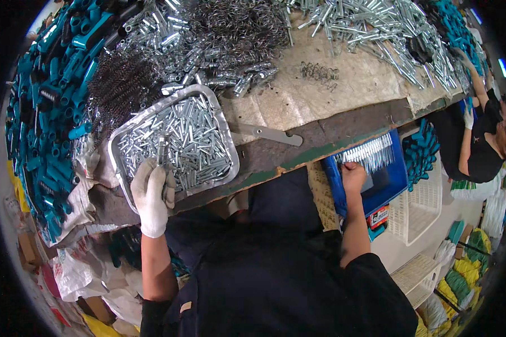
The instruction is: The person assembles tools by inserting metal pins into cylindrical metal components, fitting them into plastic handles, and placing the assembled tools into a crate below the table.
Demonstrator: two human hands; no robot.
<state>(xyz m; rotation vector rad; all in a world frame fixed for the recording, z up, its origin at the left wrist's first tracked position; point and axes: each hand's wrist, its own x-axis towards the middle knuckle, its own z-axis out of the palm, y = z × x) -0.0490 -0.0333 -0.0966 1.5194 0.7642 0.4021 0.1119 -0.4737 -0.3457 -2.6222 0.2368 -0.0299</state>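
My left hand [152, 194], in a white glove, is over the near left corner of a metal tray [229, 147]. Its fingers pinch a shiny metal cylinder [163, 147] that points away from me. Short metal pins [188, 129] fill the tray in a loose heap. My right hand [353, 175], bare, is closed over a blue bin [398, 168] below the table edge on the right. Beside its knuckles lies a row of slim metal parts [371, 154] in the bin. Whatever those fingers hold is hidden. A flat metal wrench-like tool [278, 136] lies right of the tray.
Heaped on the table are teal plastic parts [56, 118], dark springs [123, 81], more springs [236, 25] and long metal rods [376, 25]. White plastic crates [416, 216] stand on the floor at right. Another person [483, 135] works at the far right.
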